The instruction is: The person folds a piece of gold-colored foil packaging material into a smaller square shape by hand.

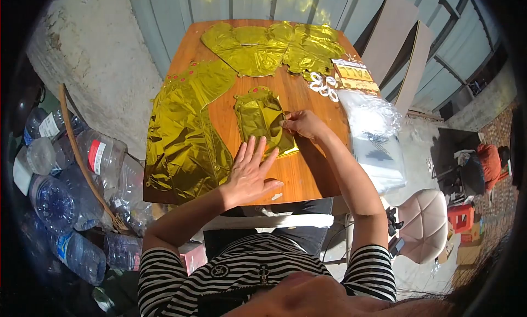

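Wooden table (225,109), ribbed metal wall (252,4) beyond. Folded gold foil (257,118) mid-table: left hand (250,171) open, fingers spread over near part; right hand (304,124) pinching right edge. Larger foil sheet (186,130) left.

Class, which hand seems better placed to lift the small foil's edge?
Probably the right hand: its fingertips pinch the edge of the small gold foil, while the left hand lies flat at its near end.
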Motion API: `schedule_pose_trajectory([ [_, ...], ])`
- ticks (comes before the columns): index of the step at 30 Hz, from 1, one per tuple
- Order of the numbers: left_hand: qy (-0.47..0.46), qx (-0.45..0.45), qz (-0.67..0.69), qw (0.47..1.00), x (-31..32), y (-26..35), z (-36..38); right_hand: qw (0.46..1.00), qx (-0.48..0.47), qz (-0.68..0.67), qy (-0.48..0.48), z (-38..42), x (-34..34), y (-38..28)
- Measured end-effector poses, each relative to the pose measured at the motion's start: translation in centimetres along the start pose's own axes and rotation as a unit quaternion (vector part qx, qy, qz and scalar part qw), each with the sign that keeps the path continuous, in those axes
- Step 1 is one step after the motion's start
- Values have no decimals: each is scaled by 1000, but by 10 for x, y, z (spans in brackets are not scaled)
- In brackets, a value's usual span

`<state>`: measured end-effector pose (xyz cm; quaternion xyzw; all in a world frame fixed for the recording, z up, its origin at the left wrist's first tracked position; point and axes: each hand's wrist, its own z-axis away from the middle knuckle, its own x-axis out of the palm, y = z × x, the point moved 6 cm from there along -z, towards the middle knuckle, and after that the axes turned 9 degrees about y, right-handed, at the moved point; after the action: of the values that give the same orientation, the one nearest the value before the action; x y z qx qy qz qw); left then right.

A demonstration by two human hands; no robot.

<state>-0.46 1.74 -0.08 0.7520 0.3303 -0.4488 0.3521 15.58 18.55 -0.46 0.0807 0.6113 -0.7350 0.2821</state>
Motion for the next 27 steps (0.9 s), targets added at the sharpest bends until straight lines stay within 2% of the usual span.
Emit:
schedule_pose_trajectory([
  [4, 26, -4, 2, 1000, 4, -3, 1, 999, 29, -4, -35, 6, -2, -18],
  [6, 16, -8, 3, 1000, 6, -3, 1, 999, 0, 40, -24, 10, -4, -28],
  [13, 25, -9, 1, 1000, 6, -3, 1, 999, -13, 28, -33, -4, 0, -13],
  [15, 10, -11, 2, 1000, 4, -2, 1, 997, -74, 25, 10, -9, -2, -16],
  [16, -6, -13, 3, 1000, 4, -2, 1, 997, -74, 24, 9, -8, -2, -17],
  [19, 1, -10, 2, 1000, 4, -2, 0, 998, -52, 22, 9, -5, -4, -22],
  [21, -1, -11, 0, 1000, 2, -2, 0, 1000, 0, 5, 23, -2, -6, -20],
  [27, 3, -9, 1, 1000, 4, -2, 0, 1000, 7, -2, 23, -6, -5, -11],
])
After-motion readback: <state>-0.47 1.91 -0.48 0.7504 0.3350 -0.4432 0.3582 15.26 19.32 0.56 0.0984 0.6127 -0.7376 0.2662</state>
